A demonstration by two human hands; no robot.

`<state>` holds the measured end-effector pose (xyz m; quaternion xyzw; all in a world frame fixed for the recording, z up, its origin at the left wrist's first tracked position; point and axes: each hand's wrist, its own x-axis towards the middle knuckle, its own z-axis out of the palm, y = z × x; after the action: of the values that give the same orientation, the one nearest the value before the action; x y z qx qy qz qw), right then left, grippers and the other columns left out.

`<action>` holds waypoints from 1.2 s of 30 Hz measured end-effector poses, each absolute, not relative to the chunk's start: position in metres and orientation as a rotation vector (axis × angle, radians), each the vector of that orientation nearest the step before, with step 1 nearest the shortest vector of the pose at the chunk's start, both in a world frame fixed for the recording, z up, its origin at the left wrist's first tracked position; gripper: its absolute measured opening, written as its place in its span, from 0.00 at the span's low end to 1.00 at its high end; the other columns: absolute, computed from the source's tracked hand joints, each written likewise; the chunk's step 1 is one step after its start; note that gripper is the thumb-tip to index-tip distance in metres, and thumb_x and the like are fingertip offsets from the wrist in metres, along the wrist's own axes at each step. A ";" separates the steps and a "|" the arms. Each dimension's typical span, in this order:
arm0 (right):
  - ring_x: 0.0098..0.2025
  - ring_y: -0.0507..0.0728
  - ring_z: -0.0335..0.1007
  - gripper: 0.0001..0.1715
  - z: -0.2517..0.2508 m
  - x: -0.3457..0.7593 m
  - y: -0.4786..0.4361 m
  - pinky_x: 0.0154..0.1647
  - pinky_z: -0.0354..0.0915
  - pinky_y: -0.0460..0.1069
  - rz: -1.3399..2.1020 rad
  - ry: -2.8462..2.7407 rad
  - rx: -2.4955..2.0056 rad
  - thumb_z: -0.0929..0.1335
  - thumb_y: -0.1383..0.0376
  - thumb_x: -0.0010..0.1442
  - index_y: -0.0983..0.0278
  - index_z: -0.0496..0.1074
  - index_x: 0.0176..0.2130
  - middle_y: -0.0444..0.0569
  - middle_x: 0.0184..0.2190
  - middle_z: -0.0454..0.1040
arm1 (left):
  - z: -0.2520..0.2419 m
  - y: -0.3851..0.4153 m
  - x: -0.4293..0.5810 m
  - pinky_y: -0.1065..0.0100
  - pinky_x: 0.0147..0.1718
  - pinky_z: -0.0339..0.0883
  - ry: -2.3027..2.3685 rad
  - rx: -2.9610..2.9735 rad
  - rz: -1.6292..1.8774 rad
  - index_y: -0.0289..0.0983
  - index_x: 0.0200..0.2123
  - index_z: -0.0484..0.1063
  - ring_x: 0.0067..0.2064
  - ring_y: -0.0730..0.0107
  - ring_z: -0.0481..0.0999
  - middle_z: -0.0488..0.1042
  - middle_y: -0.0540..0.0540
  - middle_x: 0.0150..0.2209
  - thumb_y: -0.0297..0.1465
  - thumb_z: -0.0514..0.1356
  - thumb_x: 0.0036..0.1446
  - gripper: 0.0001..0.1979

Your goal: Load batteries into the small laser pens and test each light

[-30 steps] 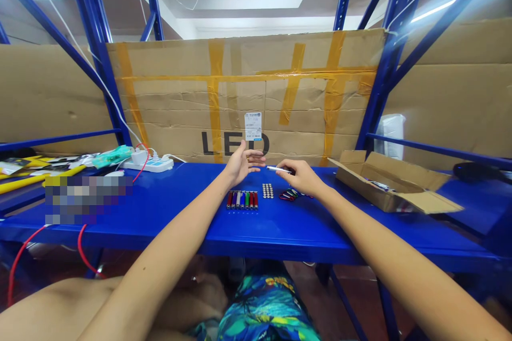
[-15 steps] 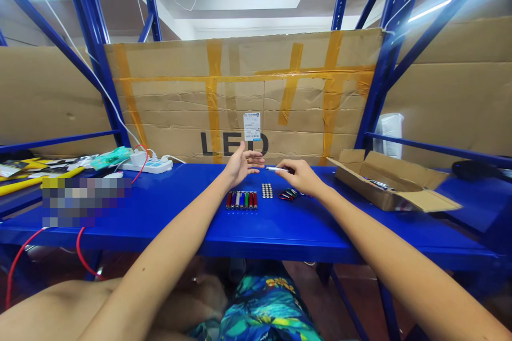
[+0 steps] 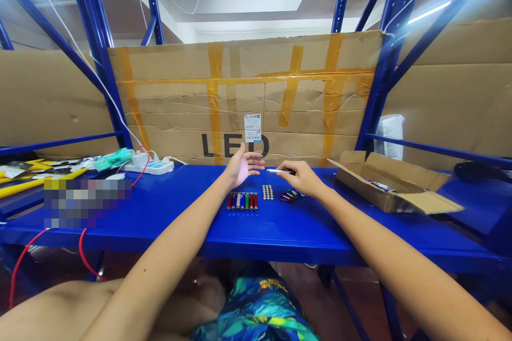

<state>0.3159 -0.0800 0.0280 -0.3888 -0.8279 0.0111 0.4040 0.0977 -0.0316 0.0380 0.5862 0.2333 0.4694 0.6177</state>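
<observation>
My right hand (image 3: 298,175) is closed around a slim silver penlight (image 3: 274,171) that points left, toward my other palm. My left hand (image 3: 243,167) is held up open, fingers stretched to the right and holding nothing; a pale pinkish patch of light lies on its palm. Beneath it, a row of coloured metal penlights (image 3: 242,202) in red, purple, silver, blue and green lies side by side on the blue table. Small silver button cells (image 3: 268,192) form a neat grid beside them. Several coloured carabiner clips (image 3: 288,196) lie below my right hand.
An open cardboard box (image 3: 384,184) with some metal pieces inside stands at the right. A white power strip (image 3: 154,165) with plugs and cords sits at the back left, near yellow items (image 3: 60,177). A taped cardboard sheet (image 3: 180,101) closes off the back.
A pinkish light patch now shows on my left palm, where none was visible before. Both hands keep nearly the same position; the view has shifted slightly.
</observation>
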 end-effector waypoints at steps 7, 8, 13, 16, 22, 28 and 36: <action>0.25 0.52 0.60 0.15 0.028 0.315 -0.082 0.28 0.56 0.48 0.031 -2.047 -1.017 0.65 0.57 0.60 0.65 0.73 0.30 0.46 0.23 0.72 | 0.039 -0.026 0.094 0.60 0.36 0.69 0.545 1.332 1.086 0.32 0.39 0.74 0.40 0.55 0.77 0.77 0.33 0.39 0.60 0.40 0.58 0.39; 0.25 0.52 0.59 0.16 0.028 0.315 -0.082 0.28 0.55 0.48 0.021 -2.057 -1.012 0.65 0.56 0.60 0.65 0.72 0.29 0.45 0.22 0.71 | 0.039 -0.025 0.093 0.59 0.36 0.69 0.545 1.325 1.091 0.32 0.39 0.74 0.40 0.55 0.77 0.77 0.33 0.39 0.59 0.40 0.58 0.38; 0.24 0.51 0.58 0.15 0.027 0.315 -0.080 0.27 0.55 0.47 0.025 -2.085 -1.011 0.66 0.56 0.60 0.65 0.73 0.30 0.44 0.21 0.69 | 0.039 -0.025 0.091 0.61 0.35 0.69 0.549 1.292 1.094 0.32 0.38 0.74 0.38 0.57 0.77 0.77 0.33 0.38 0.57 0.40 0.60 0.37; 0.24 0.52 0.60 0.14 0.026 0.315 -0.080 0.27 0.56 0.48 0.038 -2.083 -1.026 0.66 0.57 0.59 0.65 0.73 0.32 0.45 0.23 0.71 | 0.039 -0.026 0.092 0.62 0.33 0.69 0.545 1.291 1.080 0.32 0.37 0.74 0.37 0.58 0.77 0.77 0.34 0.36 0.58 0.40 0.59 0.38; 0.25 0.52 0.61 0.13 0.026 0.314 -0.081 0.28 0.56 0.48 0.032 -2.088 -1.029 0.66 0.58 0.60 0.65 0.73 0.32 0.45 0.23 0.72 | 0.038 -0.028 0.093 0.63 0.32 0.68 0.542 1.293 1.071 0.33 0.36 0.74 0.36 0.59 0.77 0.77 0.35 0.35 0.59 0.39 0.59 0.39; 0.25 0.52 0.61 0.14 0.027 0.314 -0.081 0.28 0.55 0.47 0.035 -2.096 -1.021 0.65 0.58 0.61 0.65 0.73 0.32 0.45 0.23 0.72 | 0.037 -0.028 0.093 0.64 0.32 0.68 0.546 1.286 1.060 0.33 0.37 0.74 0.37 0.58 0.77 0.77 0.35 0.35 0.59 0.39 0.59 0.39; 0.28 0.53 0.64 0.12 0.026 0.314 -0.079 0.31 0.57 0.47 0.022 -2.126 -0.973 0.65 0.60 0.62 0.65 0.73 0.34 0.46 0.27 0.74 | 0.038 -0.028 0.092 0.64 0.32 0.68 0.530 1.277 1.050 0.31 0.38 0.73 0.36 0.59 0.77 0.77 0.35 0.35 0.58 0.39 0.60 0.38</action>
<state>0.3143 -0.0794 0.0259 -0.3830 -0.8369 0.0088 0.3909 0.0921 -0.0277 0.0382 0.5614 0.2331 0.4613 0.6463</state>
